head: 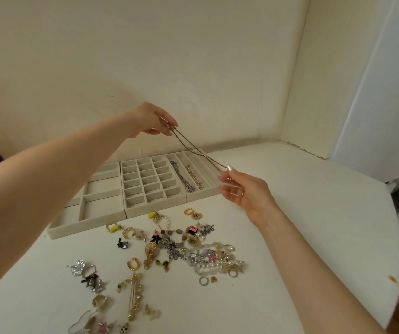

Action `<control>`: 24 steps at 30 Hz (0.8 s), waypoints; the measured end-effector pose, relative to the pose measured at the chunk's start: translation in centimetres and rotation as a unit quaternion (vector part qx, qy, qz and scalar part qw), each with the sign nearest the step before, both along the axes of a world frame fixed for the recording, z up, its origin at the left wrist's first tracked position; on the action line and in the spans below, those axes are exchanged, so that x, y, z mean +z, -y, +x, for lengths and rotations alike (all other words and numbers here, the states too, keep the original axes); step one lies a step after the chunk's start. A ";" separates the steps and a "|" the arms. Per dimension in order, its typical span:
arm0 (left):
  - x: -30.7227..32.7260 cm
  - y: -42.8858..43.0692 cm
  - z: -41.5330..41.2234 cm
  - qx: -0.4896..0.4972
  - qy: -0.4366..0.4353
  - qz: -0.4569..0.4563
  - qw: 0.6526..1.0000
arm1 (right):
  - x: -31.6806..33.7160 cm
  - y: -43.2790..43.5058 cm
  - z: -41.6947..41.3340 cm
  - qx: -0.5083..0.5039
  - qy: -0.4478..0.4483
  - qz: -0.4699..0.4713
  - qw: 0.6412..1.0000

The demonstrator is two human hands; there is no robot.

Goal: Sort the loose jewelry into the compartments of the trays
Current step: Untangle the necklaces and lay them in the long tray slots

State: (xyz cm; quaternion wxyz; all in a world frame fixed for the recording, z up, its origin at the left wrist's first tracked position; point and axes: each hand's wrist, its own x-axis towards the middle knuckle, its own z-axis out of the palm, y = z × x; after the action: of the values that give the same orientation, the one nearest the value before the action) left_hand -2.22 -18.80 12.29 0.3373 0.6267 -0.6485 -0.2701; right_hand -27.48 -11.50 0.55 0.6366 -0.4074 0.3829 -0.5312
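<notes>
A thin gold chain necklace [194, 150] is stretched taut in the air above the right tray. My left hand [153, 120] pinches its upper end; my right hand [240, 189] pinches its lower end beside the tray's right edge. Three beige velvet trays stand side by side: a left tray [82, 219] with large compartments, a middle tray [153, 208] with a grid of small cells, and a right tray [204, 195] with long slots. A silver chain [181, 177] and a gold pearl bracelet [194, 177] lie in two of those slots.
A pile of loose jewelry [184, 247] covers the white table [314, 213] in front of the trays: earrings, bead bracelets, brooches, rings. More pieces [111, 297] lie nearer me at the left. A wall rises behind the trays; the table edge runs at the right.
</notes>
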 end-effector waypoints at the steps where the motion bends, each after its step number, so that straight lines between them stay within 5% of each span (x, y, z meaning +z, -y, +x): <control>1: -0.1 0.0 0.1 -0.003 0.012 0.001 1.000 | 0.0 0.1 0.0 -0.014 0.018 0.003 1.000; 11: -0.6 0.0 -0.1 0.015 0.036 0.026 0.999 | 0.3 -0.2 -0.5 -0.052 0.140 0.037 0.988; 18: -1.5 1.0 -0.7 0.026 0.072 0.025 0.997 | 0.0 0.0 -0.6 -0.103 0.076 0.048 0.991; 24: -2.8 3.3 -2.1 0.064 -0.046 -0.027 0.996 | -0.6 0.0 -0.2 -0.157 -0.079 -0.022 0.984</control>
State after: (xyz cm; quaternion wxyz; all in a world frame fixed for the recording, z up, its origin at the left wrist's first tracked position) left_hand -4.28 -22.11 9.44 0.4003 0.6447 -0.5976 -0.2589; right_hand -27.71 -11.52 0.00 0.5041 -0.3968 0.4794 -0.5988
